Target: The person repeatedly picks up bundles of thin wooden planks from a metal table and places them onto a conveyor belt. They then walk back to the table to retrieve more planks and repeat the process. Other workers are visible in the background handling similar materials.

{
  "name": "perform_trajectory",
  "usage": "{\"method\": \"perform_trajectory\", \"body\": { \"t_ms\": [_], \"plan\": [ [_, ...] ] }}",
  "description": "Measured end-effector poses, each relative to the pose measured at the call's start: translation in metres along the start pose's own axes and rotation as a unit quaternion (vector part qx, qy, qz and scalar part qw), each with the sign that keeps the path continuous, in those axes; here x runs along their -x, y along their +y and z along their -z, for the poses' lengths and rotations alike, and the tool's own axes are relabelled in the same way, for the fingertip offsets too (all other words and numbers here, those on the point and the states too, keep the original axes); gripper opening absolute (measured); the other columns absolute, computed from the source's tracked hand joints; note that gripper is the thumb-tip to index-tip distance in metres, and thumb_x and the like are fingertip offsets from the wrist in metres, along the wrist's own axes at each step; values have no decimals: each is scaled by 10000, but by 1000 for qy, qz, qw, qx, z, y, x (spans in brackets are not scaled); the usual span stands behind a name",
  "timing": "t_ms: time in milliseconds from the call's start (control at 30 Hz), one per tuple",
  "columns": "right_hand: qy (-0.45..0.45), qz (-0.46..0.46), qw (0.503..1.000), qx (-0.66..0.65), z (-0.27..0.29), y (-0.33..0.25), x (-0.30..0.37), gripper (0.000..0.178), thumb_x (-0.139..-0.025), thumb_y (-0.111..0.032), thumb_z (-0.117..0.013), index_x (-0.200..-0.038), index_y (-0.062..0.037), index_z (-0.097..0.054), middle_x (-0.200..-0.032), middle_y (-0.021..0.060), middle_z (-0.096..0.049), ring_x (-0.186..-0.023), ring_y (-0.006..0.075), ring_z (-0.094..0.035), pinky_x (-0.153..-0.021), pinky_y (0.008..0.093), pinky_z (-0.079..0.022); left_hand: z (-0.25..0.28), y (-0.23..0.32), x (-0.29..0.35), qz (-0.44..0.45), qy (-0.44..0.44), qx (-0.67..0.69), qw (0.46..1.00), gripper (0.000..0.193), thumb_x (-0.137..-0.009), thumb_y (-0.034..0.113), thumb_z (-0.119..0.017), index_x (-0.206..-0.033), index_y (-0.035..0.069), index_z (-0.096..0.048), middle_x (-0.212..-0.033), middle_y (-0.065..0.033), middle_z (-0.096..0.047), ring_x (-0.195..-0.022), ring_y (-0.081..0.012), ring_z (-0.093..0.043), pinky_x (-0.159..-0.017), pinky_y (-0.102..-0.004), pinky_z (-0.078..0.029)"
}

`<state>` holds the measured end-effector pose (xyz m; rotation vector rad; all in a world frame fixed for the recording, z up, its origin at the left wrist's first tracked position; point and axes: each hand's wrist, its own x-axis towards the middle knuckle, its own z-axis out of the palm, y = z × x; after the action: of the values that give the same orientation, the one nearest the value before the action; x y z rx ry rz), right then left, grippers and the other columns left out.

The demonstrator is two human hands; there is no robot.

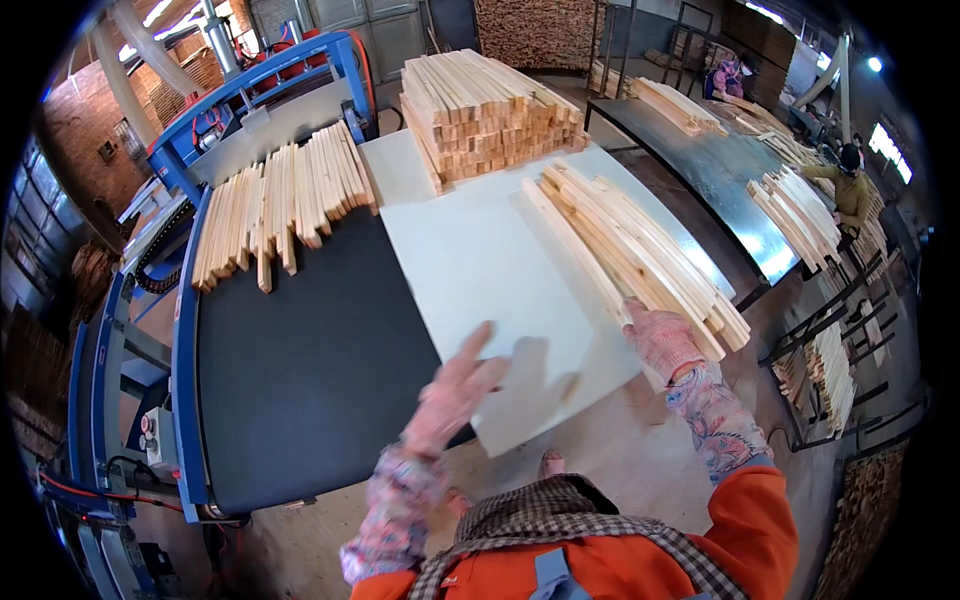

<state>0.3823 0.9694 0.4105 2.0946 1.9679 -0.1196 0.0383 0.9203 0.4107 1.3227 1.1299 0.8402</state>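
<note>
My right hand (663, 343), in a pink knit glove, grips the near end of a pale wooden strip (575, 245). This strip lies along the left side of a small pile of wooden strips (640, 250) on the white board (480, 270). My fingers partly cover its end. Over the board's near left edge, beside the black conveyor belt (310, 370), hovers my left hand (455, 390), gloved alike, with fingers apart and nothing in them. A row of wooden strips (285, 205) lies side by side at the far end of the belt.
A tall stack of wooden strips (490, 115) stands at the board's far end. The blue machine frame (185, 350) borders the belt on the left. To the right are a metal table (700, 150) with more strips, a black rack (840, 350) and a co-worker (850, 195).
</note>
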Motion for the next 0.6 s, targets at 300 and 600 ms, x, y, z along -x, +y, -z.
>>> {"method": "perform_trajectory", "body": {
  "t_ms": [300, 600],
  "plan": [
    [202, 65, 972, -102, 27, 119, -94, 654, -942, -618, -532, -1374, -129, -564, -1077, 148, -720, -1054, 359, -672, -827, 489, -559, -164, -84, -172, -116, 103, -87, 984, 721, -982, 364, -591, -1537, -4, -313, -927, -97, -623, -734, -141, -621, -607, -290, -538],
    [93, 64, 988, -104, -23, 170, -203, 694, -930, -634, -520, -1432, -155, -539, -1452, 145, -519, -1167, 389, -620, -946, 458, -517, -195, -11, -165, -38, 105, -230, 967, 749, -934, 457, -604, -1477, -1, -365, -1517, -224, -426, -1266, -430, -540, -1032, -460, -458]
  ]
}}
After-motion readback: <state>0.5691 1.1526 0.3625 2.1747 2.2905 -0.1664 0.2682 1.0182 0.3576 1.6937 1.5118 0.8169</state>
